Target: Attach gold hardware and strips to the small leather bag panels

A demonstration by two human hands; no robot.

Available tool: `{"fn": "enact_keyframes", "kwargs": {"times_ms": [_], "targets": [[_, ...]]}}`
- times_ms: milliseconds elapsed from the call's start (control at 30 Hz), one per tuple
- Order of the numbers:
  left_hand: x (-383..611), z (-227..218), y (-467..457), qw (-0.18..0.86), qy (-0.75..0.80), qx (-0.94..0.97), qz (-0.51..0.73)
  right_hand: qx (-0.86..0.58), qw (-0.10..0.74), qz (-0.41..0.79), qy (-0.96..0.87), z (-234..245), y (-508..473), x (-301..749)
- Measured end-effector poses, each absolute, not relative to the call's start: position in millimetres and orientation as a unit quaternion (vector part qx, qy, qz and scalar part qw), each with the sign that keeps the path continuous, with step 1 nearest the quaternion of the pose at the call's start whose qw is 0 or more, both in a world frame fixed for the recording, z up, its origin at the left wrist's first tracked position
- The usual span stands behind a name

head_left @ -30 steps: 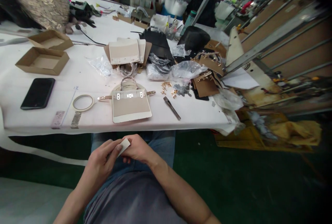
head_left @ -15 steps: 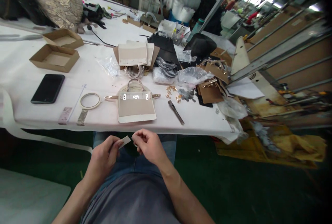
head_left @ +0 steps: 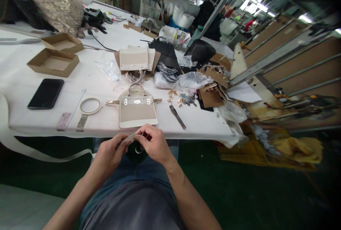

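My left hand (head_left: 113, 150) pinches a small pale strip (head_left: 131, 137) just off the table's front edge, above my lap. With bent fingers my right hand (head_left: 153, 143) grips the strip's other end, so both hands are closed on it. What the strip is made of I cannot tell. Straight ahead, near the edge, a beige handbag (head_left: 137, 111) lies flat with its handle away from me and metal fittings on its front. Left of the bag is a roll of tape (head_left: 91, 113). A dark metal hand tool (head_left: 177, 117) rests to its right.
A black phone (head_left: 45, 94) and open cardboard boxes (head_left: 50, 71) are on the left. Beyond the handbag lie more beige bag pieces (head_left: 134, 59). Gold-coloured fittings (head_left: 172, 95), plastic bags (head_left: 194, 80) and brown panels (head_left: 211, 96) cover the right side. A metal frame (head_left: 266, 63) stands at far right.
My right hand has moved left and slightly up and now grips the free end of the strip, which only my left hand held before. The view has shifted slightly.
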State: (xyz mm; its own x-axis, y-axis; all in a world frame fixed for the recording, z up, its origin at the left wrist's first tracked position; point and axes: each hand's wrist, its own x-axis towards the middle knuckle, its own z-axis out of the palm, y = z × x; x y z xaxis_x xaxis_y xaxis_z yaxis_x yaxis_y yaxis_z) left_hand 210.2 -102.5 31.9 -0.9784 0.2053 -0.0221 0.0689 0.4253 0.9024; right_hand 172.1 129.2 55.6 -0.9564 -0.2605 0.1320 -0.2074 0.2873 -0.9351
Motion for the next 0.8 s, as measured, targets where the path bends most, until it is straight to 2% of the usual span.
{"fn": "enact_keyframes", "kwargs": {"times_ms": [133, 333, 500, 633, 800], "targets": [[197, 39, -105, 0.086, 0.838, 0.061, 0.535, -0.140, -0.005, -0.573, 0.808, 51, 124, 164], [127, 56, -106, 0.031, 0.878, 0.048, 0.475, -0.064, -0.069, -0.560, 0.823, 33, 117, 117], [46, 57, -103, 0.032, 0.928, 0.067, 0.365, 0.003, -0.070, -0.549, 0.833, 22, 116, 56], [3, 51, -100, 0.069, 0.934, 0.065, 0.344, 0.040, -0.055, -0.540, 0.839, 11, 113, 20], [-15, 48, -96, 0.068, 0.955, 0.037, 0.286, 0.067, -0.096, -0.519, 0.847, -4, 109, 4]]}}
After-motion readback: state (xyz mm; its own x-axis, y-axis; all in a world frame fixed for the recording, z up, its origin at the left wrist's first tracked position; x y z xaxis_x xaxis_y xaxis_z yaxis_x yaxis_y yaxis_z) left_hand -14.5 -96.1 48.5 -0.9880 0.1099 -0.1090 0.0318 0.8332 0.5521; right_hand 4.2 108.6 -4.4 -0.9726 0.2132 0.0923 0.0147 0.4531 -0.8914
